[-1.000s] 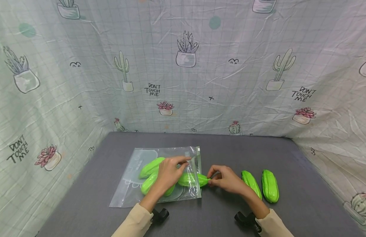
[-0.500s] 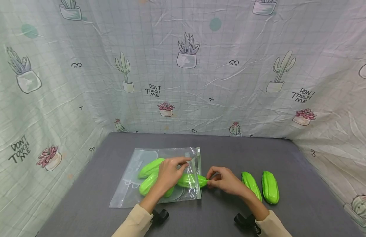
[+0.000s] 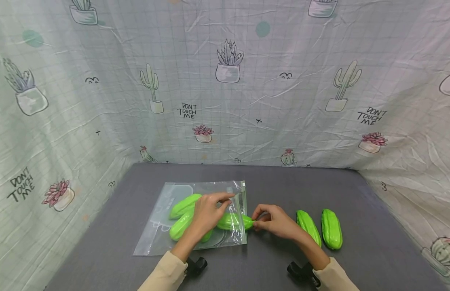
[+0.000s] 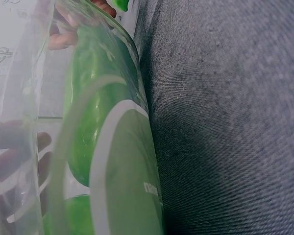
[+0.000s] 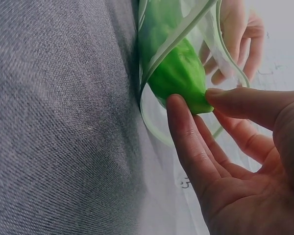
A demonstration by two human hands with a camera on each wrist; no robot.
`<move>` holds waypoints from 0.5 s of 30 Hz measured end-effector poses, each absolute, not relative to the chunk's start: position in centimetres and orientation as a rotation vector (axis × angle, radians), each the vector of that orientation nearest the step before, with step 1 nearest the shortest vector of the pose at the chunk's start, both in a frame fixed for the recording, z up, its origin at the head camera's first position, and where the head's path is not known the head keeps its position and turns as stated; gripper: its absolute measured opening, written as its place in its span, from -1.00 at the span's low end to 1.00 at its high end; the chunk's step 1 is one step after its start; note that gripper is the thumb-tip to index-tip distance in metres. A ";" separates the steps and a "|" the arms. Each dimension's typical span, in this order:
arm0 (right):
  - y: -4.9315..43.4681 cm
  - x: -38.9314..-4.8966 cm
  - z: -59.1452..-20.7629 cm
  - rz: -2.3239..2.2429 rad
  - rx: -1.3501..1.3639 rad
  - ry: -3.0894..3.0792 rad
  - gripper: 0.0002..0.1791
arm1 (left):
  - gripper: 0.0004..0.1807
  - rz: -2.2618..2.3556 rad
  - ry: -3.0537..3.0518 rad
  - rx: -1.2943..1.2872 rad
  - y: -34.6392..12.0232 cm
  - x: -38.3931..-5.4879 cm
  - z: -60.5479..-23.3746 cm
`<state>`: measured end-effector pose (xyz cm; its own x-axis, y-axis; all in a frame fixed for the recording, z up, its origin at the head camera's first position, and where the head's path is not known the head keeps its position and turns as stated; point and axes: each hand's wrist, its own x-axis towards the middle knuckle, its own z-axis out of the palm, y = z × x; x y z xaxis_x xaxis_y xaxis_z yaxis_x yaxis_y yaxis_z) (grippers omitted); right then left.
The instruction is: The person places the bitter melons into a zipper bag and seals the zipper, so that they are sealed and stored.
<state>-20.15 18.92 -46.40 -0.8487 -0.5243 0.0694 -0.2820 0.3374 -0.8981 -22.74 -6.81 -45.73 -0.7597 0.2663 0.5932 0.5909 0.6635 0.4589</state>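
Observation:
A clear zip bag [image 3: 152, 238] lies on the table with its mouth facing right. Its upper film is pinched near the mouth by my left hand [image 3: 208, 209], thumb and index finger close together. My right hand [image 3: 277, 221] pinches the tip of a green ridged bitter melon [image 5: 179, 73] between thumb and fingers. Most of that melon is inside the bag; only its tip shows beyond the mouth. Deeper in the bag are an upper bitter melon [image 3: 184, 207] and a lower bitter melon [image 3: 181, 227], the latter partly hidden by my left arm.
Right of the bag, an inner bitter melon [image 3: 307, 226] and an outer bitter melon [image 3: 332, 229] lie on the dark grey table [image 3: 275, 182]. The inner one is close to my right forearm. A cactus-printed curtain [image 3: 257, 93] encloses the back and sides.
The bitter melon in my right hand has slid slightly left, further into the bag, and the right hand has followed it. My left hand stays on the bag's mouth.

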 end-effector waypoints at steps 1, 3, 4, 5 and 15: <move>18.9 -20.2 -46.4 -1.519 -0.730 2.370 -0.86 | -0.77 -0.900 -2.398 -0.667 -6.8 -22.7 -45.7; 18.9 -20.1 -46.5 -1.516 -0.732 2.372 -0.86 | -0.77 -0.904 -2.401 -0.668 -6.8 -22.7 -45.7; 18.9 -20.2 -46.6 -1.516 -0.732 2.372 -0.86 | -0.77 -0.907 -2.402 -0.669 -6.8 -22.7 -45.7; 18.8 -20.2 -46.6 -1.516 -0.733 2.371 -0.87 | -0.77 -0.910 -2.403 -0.670 -6.8 -22.7 -45.7; 18.6 -20.1 -46.7 -1.532 -0.741 2.343 -0.88 | -0.77 -0.919 -2.406 -0.682 -6.9 -22.7 -45.8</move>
<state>-20.11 18.56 -46.75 -0.8410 -0.5364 0.0701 -0.2792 0.3194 -0.9055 -22.74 -6.94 -45.76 -0.7643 0.2780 0.5819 0.5952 0.6514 0.4706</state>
